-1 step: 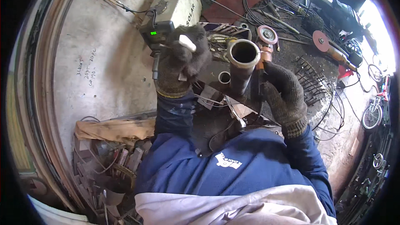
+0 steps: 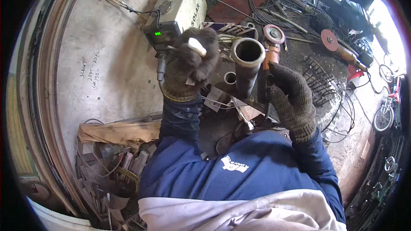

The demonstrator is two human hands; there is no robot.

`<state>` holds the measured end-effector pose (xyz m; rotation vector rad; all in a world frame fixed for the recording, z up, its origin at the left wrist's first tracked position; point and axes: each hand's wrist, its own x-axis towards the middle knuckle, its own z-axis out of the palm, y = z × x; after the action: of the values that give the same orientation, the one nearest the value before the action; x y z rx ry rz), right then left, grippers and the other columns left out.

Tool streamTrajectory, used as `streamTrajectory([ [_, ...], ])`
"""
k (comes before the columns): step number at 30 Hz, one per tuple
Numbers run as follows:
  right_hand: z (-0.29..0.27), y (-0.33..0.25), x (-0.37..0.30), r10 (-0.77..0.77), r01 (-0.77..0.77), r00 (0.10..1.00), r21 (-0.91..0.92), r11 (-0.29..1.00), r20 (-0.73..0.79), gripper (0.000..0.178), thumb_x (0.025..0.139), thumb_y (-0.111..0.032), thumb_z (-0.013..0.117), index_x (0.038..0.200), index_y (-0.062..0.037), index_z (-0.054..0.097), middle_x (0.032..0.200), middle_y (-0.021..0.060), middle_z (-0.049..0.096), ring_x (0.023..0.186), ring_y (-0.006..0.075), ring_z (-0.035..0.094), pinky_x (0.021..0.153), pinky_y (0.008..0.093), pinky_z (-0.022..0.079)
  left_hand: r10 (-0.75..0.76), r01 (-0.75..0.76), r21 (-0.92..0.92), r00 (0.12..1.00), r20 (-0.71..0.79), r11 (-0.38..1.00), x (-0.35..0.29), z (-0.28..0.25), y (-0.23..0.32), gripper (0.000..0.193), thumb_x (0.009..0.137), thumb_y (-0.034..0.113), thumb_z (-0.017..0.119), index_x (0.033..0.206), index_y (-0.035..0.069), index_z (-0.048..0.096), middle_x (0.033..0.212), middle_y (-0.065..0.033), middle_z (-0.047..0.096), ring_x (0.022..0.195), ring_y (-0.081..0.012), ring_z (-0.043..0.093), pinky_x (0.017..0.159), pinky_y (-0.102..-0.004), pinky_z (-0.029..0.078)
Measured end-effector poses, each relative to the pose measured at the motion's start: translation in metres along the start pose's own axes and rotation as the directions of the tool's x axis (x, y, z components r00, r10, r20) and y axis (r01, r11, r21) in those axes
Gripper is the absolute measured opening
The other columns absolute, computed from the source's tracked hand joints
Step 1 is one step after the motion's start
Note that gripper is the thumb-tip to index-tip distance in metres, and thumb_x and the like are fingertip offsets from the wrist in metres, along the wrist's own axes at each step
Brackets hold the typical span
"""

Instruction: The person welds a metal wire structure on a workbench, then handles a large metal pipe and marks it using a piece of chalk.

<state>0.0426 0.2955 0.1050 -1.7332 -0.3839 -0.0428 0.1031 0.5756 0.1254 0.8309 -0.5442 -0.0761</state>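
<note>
My left hand (image 2: 195,60), in a dark, fuzzy work glove, is raised beside the welding machine with its fingers curled in. A small white oblong piece (image 2: 197,47) shows among those fingers, too unclear to name. Between my hands stands a rusty metal pipe (image 2: 246,75), its open mouth facing up; neither hand visibly touches it. My right hand (image 2: 293,96), in a similar knit glove, closes around the dark body of an orange angle grinder (image 2: 272,54). The grinder's round disc (image 2: 274,34) points away from me, just right of the pipe's mouth. The glove partly hides the grinder's handle.
A cream welding machine (image 2: 177,10) with a green display stands ahead left. Another orange grinder (image 2: 344,53) lies at the right, beyond a metal grate (image 2: 321,79). Cables (image 2: 263,6) tangle at the back. Scrap metal (image 2: 132,162) and a tan cloth (image 2: 117,132) lie near left.
My left hand has shifted slightly right with the white piece. The pipe's mouth appears a little farther left. My right hand and the grinder have barely moved.
</note>
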Motion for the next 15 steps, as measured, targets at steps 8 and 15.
streamTrajectory([
  [8,-0.038,-0.036,-0.024,-0.467,0.431,0.873,-0.226,0.874,-0.142,0.054,0.083,-0.018,0.078,0.134,-0.0032,0.063,0.113,0.0184,0.071,0.102,0.0369,0.070,0.088,0.0433,0.054,-0.121,0.147,-0.132,0.975,0.185,0.980,-0.005,0.090,-0.008,0.036,0.096,0.034,0.072,0.091,0.001,0.057,0.077,-0.0075,0.061,0.044,-0.0100,0.046,0.043,-0.0243,0.036],
  [15,-0.070,-0.018,-0.063,-0.414,0.409,0.908,-0.083,0.909,-0.061,0.045,0.089,-0.023,0.076,0.131,-0.0110,0.065,0.109,0.0190,0.071,0.095,0.0367,0.070,0.085,0.0467,0.058,-0.385,0.430,0.170,0.891,-0.241,0.887,-0.061,0.142,-0.111,0.046,0.093,0.033,0.074,0.121,-0.001,0.058,0.095,-0.0097,0.067,0.055,-0.0097,0.058,0.044,-0.0237,0.045],
])
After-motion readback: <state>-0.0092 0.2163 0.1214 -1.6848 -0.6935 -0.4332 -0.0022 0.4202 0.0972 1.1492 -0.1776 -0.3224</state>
